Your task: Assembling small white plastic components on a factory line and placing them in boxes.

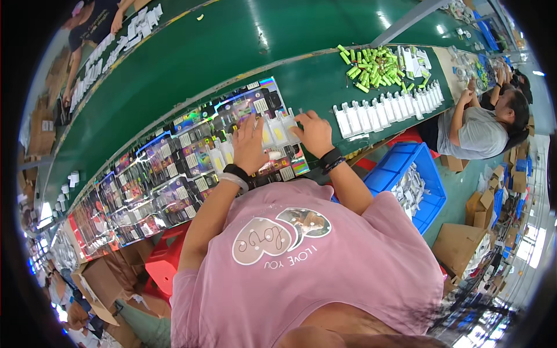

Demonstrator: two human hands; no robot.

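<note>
Hands: two, both palm-down over the near bench, a green-topped worktable. Left hand: fingers extended and slightly apart, lying over a row of flat, white-and-clear plastic cases with yellow patches; not closed on anything visible. Right hand: fingers bent at the right end of the same row; cannot tell whether thumb and fingertips are together or clamped on a case.

Cases in this row: at least three between the hands, at least two more left of the left hand; exact total hidden by the fingers. One small white piece, form unclear, lies beside the left thumb.

Beneath the row: dark, glossy, multicoloured printed sheets, spread well to the left along the bench. Many; edges run together, count not resolved.

Right of the right hand, apart from it: one slanting row of upright-looking white plastic cases, roughly a dozen, closely spaced. Behind that row: one heap of bright-green cylinders, several dozen, overlapping, no exact count. White flat pieces adjoin the heap, several.

Below the bench, right: one large blue plastic bin, holding many white-and-clear pieces. Left: one red plastic stool. Far right: one seated co-worker in a grey shirt.
</note>
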